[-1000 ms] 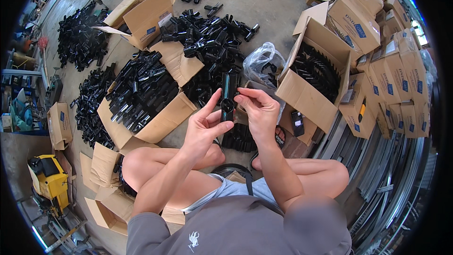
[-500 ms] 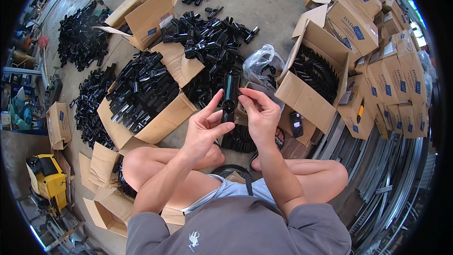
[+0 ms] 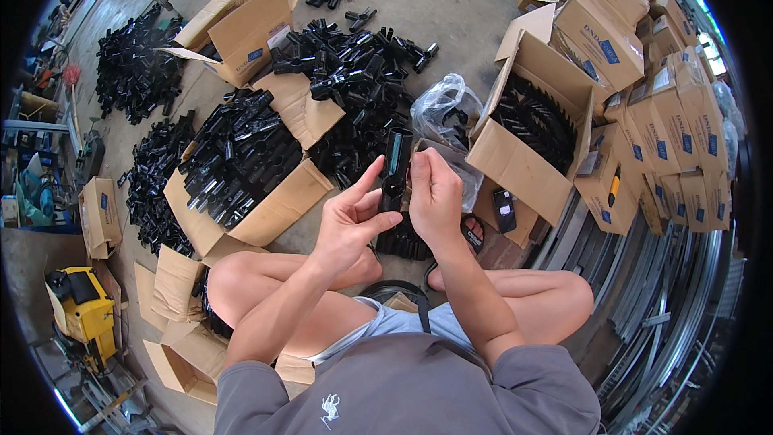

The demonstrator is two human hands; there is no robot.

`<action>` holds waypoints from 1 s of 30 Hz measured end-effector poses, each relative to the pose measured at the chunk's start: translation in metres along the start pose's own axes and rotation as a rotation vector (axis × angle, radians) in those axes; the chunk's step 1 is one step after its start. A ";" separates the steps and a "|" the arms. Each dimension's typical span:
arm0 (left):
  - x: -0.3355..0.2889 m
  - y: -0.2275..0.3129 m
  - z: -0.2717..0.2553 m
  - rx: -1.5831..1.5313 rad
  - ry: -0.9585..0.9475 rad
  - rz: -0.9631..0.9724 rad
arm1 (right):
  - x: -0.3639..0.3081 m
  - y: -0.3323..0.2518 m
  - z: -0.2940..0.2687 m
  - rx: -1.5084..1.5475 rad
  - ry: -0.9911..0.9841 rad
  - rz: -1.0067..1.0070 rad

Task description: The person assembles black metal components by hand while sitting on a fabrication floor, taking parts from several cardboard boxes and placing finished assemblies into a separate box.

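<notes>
Above my lap, my left hand (image 3: 352,221) grips a glossy black tube fitting (image 3: 396,163) between thumb and fingers. The fitting stands roughly upright in view, with an open round upper end and a bulge near its lower part. My right hand (image 3: 436,192) is closed, fingers curled and thumb pressed to them, close against the fitting's right side. Whether something small is in its pinch is hidden. Beneath the hands a row of similar black fittings (image 3: 405,240) lies on the floor.
An open carton (image 3: 283,208) full of black fittings lies ahead left. Loose heaps of fittings (image 3: 141,68) spread beyond it. Ahead right are another open carton (image 3: 515,163), a clear plastic bag (image 3: 439,109) and stacked boxes (image 3: 664,125). Metal profiles (image 3: 644,314) lie at right.
My right hand has curled its fingers in and turned, where before its thumb and forefinger reached to the fitting's side. My left hand keeps its hold on the fitting, which is slightly tilted.
</notes>
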State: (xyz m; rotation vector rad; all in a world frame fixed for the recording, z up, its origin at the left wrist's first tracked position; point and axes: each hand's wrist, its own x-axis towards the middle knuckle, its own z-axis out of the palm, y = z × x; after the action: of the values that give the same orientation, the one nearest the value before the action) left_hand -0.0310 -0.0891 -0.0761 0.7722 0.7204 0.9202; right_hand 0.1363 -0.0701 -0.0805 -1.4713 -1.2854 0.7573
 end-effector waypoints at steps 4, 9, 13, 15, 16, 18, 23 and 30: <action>0.002 -0.002 0.001 -0.027 0.002 -0.004 | -0.001 0.005 -0.007 -0.026 -0.009 -0.149; 0.003 -0.005 0.001 -0.015 -0.007 -0.013 | -0.003 0.011 -0.004 -0.064 -0.005 -0.177; 0.002 -0.007 -0.001 0.029 0.017 -0.018 | -0.003 0.016 -0.001 -0.061 0.009 -0.173; 0.003 -0.006 -0.001 0.037 0.019 -0.021 | -0.006 0.008 0.002 0.058 0.070 -0.142; 0.003 -0.006 0.001 0.034 0.022 -0.038 | -0.005 0.009 0.004 0.056 0.071 -0.140; 0.005 -0.006 0.001 0.029 0.026 -0.056 | -0.004 0.015 0.007 0.022 0.141 -0.221; 0.007 -0.010 0.000 0.070 0.022 -0.072 | -0.004 0.042 0.007 -0.076 0.081 -0.125; 0.011 -0.017 -0.008 0.140 0.099 -0.072 | 0.108 0.148 -0.001 0.351 0.377 0.562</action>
State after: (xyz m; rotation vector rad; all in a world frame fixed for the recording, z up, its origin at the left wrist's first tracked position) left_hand -0.0255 -0.0836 -0.0968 0.8226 0.9010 0.8532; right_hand 0.2124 0.0424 -0.2034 -1.5950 -0.4234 0.9511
